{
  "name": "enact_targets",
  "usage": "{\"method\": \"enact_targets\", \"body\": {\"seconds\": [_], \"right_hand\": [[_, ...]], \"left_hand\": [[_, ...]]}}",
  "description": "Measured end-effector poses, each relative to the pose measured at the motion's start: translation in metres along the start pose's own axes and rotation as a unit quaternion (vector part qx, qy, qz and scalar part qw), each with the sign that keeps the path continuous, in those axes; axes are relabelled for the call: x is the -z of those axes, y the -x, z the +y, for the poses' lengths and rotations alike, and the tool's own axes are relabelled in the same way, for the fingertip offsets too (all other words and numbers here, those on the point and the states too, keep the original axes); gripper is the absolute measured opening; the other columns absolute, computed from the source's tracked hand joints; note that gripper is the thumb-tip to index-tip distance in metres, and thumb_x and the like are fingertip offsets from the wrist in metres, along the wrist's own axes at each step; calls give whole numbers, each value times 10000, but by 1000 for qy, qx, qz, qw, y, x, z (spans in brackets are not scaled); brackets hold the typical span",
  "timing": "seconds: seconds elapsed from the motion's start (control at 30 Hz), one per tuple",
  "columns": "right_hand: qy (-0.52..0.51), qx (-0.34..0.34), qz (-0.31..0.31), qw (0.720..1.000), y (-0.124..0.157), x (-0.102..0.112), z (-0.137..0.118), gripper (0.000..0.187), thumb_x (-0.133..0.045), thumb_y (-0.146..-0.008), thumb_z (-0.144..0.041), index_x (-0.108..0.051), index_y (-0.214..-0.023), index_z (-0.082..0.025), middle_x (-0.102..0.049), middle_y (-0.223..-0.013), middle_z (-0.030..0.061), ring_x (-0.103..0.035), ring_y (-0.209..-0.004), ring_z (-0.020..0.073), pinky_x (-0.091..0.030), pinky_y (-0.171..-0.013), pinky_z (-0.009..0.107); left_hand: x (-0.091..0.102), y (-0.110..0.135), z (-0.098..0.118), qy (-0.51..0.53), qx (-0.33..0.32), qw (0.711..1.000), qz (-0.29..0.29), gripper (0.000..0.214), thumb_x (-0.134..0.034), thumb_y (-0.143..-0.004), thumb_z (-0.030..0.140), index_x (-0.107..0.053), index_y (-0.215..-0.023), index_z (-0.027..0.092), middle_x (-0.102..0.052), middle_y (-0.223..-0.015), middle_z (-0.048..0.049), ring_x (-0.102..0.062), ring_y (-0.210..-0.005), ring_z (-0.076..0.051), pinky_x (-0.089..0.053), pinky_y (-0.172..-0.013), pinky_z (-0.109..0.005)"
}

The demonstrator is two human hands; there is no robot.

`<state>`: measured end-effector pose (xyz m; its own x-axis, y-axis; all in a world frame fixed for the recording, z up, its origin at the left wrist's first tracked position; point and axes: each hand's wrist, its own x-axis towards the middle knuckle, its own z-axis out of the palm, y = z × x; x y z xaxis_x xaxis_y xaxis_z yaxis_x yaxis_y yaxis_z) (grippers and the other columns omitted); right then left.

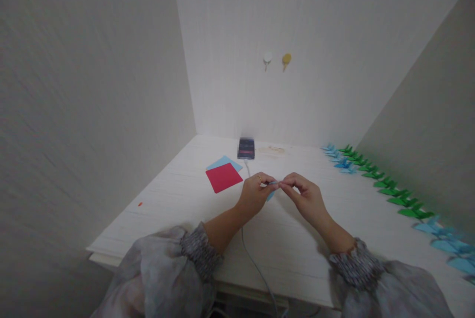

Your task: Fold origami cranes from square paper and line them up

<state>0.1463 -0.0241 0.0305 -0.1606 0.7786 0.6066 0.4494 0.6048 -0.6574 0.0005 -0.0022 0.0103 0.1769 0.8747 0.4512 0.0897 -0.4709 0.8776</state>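
Note:
My left hand [257, 191] and my right hand [302, 193] meet above the middle of the white table. Between their fingertips is a small piece of folded light blue paper [270, 196], mostly hidden by the fingers. The left thumb and forefinger pinch it, and a blue corner hangs below them. On the other side, the right thumb and forefinger are closed at the paper's end. A red paper square [223, 178] lies left of my left hand, partly covering a light blue paper square [225, 160].
A phone [246, 148] lies by the back wall, with a grey cable [256, 263] running to the front edge. Folded green paper cranes [388, 187] and blue paper cranes [451, 244] line the right side. Two hooks [286, 60] are on the wall. An orange scrap [140, 204] lies at left.

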Motion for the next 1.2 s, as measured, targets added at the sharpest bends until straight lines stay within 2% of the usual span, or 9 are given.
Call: {"method": "enact_targets", "body": {"seconds": [0.13, 0.27, 0.4, 0.53, 0.67, 0.77, 1.03, 1.2], "right_hand": [[11, -35, 7, 999, 1, -4, 4, 133, -498, -759, -255, -543, -659, -180, -512, -607, 2, -472, -579, 126, -388, -550, 251], [5, -65, 8, 998, 2, -5, 7, 143, -500, -749, -252, -520, -629, -177, -480, -569, -12, -445, -548, 118, -365, -515, 233], [-21, -72, 13, 997, 2, -2, 3, 198, -452, -784, -292, -558, -666, -173, -491, -575, -3, -462, -561, 126, -371, -539, 242], [-62, -72, 36, 995, 3, 1, 0, 262, -387, -821, -318, -584, -725, -174, -508, -617, 8, -472, -588, 130, -376, -574, 249], [-67, -79, 20, 994, 2, -1, -1, 193, -465, -780, -317, -582, -716, -177, -533, -657, 11, -477, -606, 129, -381, -580, 245], [-41, -85, 17, 995, 3, -4, 2, 147, -524, -736, -302, -572, -672, -179, -526, -613, -4, -477, -589, 127, -381, -567, 242], [-53, -95, 26, 994, 5, -4, 6, 178, -502, -752, -312, -574, -666, -175, -543, -608, 2, -491, -592, 131, -394, -570, 250], [-106, -106, 43, 988, 4, -3, 5, 190, -469, -779, -321, -587, -832, -182, -574, -724, 27, -495, -604, 122, -413, -580, 250]], "left_hand": [[-3, 1, -4, 51, 57, 997, -24, 206, -610, -630, 300, -568, -759, 145, -586, -717, -21, -532, -629, -105, -429, -580, -223], [-5, 1, -5, 98, 77, 991, -55, 219, -639, -598, 249, -559, -774, 145, -591, -713, -16, -530, -631, -96, -425, -588, -221], [-5, -1, -4, 176, 90, 979, -43, 266, -663, -567, 214, -533, -783, 132, -589, -686, -12, -528, -608, -87, -416, -576, -217], [-5, -2, -3, 193, 97, 976, -22, 305, -672, -555, 209, -519, -807, 129, -585, -682, -12, -518, -581, -76, -405, -551, -208], [-4, -2, -3, 203, 108, 973, -34, 330, -682, -545, 215, -504, -809, 127, -576, -667, -6, -512, -559, -69, -393, -532, -201], [-5, -2, -3, 215, 124, 968, -44, 373, -699, -522, 229, -481, -809, 131, -565, -637, 10, -501, -524, -64, -383, -506, -198], [-5, -2, -1, 246, 128, 959, -54, 416, -710, -505, 238, -465, -826, 137, -584, -651, 6, -519, -531, -72, -386, -519, -207], [-5, -4, 0, 274, 121, 954, -25, 374, -692, -541, 217, -468, -830, 139, -599, -696, -14, -548, -612, -90, -405, -605, -234]]}}
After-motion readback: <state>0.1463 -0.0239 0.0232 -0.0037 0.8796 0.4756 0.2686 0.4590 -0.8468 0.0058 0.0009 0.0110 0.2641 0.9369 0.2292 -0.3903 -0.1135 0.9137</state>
